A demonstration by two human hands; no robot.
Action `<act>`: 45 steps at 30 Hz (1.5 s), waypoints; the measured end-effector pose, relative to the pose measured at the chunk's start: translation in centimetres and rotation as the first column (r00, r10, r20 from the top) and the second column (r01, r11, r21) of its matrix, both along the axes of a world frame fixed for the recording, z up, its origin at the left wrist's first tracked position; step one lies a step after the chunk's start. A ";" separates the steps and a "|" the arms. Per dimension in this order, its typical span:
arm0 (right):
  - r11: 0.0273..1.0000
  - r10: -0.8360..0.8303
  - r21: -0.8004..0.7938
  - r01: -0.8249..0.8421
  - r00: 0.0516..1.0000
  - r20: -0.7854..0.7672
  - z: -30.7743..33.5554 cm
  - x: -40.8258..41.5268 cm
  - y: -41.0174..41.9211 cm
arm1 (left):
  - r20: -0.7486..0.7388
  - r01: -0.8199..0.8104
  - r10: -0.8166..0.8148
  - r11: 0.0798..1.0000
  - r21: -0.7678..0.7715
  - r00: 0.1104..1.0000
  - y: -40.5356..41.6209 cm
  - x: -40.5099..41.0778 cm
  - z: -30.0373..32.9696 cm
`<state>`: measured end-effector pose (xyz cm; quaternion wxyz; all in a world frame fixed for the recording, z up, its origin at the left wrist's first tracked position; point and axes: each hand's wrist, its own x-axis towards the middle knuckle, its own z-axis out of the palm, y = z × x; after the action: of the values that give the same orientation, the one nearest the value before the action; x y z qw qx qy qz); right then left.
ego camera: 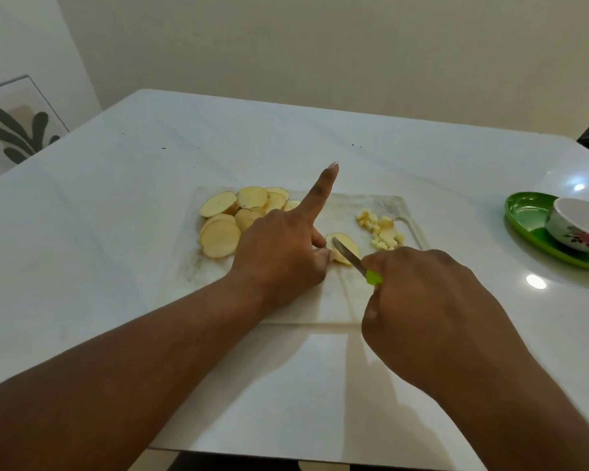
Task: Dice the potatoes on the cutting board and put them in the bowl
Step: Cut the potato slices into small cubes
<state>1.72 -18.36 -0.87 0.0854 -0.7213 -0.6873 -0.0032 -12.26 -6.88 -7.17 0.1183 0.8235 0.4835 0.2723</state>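
Roughly early: small diced pile (381, 232) done; approx. ten slices (242, 215) upper-left remain; bowl (578, 229) content unseen. Right hand (432, 307) grips knife (351, 258), left hand (279, 256) pinches slice (343, 248).

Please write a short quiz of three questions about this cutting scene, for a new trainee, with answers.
1. True or false: the right hand holds the knife.
2. Where do the diced pieces lie? A) in the bowl B) on the cutting board C) on the green tray
3. What does the left hand hold steady?

Key: 1 true; 2 B; 3 the potato slice under the blade.
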 end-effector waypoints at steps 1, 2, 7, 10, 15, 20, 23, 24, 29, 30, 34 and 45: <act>1.000 -0.005 -0.006 0.005 1.000 -0.011 0.1 0.1 -0.6 | 0.002 0.003 -0.003 1.000 0.001 1.000 0.0 0.0 0.0; 1.000 -0.007 -0.011 0.006 1.000 -0.019 0.2 0.2 -1.1 | 0.002 0.005 -0.005 1.000 0.002 1.000 0.0 0.0 0.0; 0.998 -0.022 -0.057 0.020 0.999 -0.041 1.1 0.6 -3.3 | 0.004 0.015 -0.015 1.000 -0.005 1.000 0.1 -0.1 -0.1; 0.999 -0.024 -0.032 0.024 1.000 -0.009 1.9 1.0 -3.8 | 0.010 0.013 -0.013 1.000 -0.001 1.000 0.0 -0.1 0.0; 0.992 -0.046 0.117 0.041 0.998 0.038 1.7 0.8 -1.3 | -0.005 0.012 -0.012 1.000 0.028 1.000 -0.1 -0.1 0.0; 0.994 -0.022 0.112 0.016 0.999 0.050 0.3 0.3 1.6 | -0.013 0.026 -0.026 0.999 0.020 1.000 0.1 -0.1 -0.1; 0.994 -0.011 0.113 0.008 1.000 0.027 -0.5 0.1 2.3 | 0.000 0.029 -0.029 1.000 0.002 1.000 0.1 -0.1 -0.1; 0.993 -0.010 0.118 0.007 1.000 0.024 -0.6 0.1 2.4 | 0.004 0.027 -0.027 1.000 -0.005 1.000 0.2 -0.1 -0.1; 0.992 0.003 0.126 -0.008 0.999 0.038 -0.5 0.0 2.2 | 0.009 0.023 -0.023 1.000 -0.019 1.000 0.3 0.0 -0.1; 0.992 0.006 0.122 -0.011 0.999 0.043 -0.4 -0.1 2.2 | 0.002 0.021 -0.021 1.000 -0.021 1.000 0.3 0.0 -0.1; 0.995 -0.009 0.097 0.006 0.999 0.033 -0.6 -0.3 2.3 | 0.011 0.033 -0.033 0.999 -0.030 0.999 0.2 0.0 -0.1; 0.999 -0.006 0.040 0.006 1.000 0.006 -0.7 0.3 -0.4 | 0.014 0.031 -0.030 0.999 -0.031 0.999 0.0 0.2 0.1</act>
<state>1.97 -18.73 -1.54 0.0979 -0.7216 -0.6851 -0.0195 -12.10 -6.89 -7.04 0.1388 0.8268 0.4743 0.2685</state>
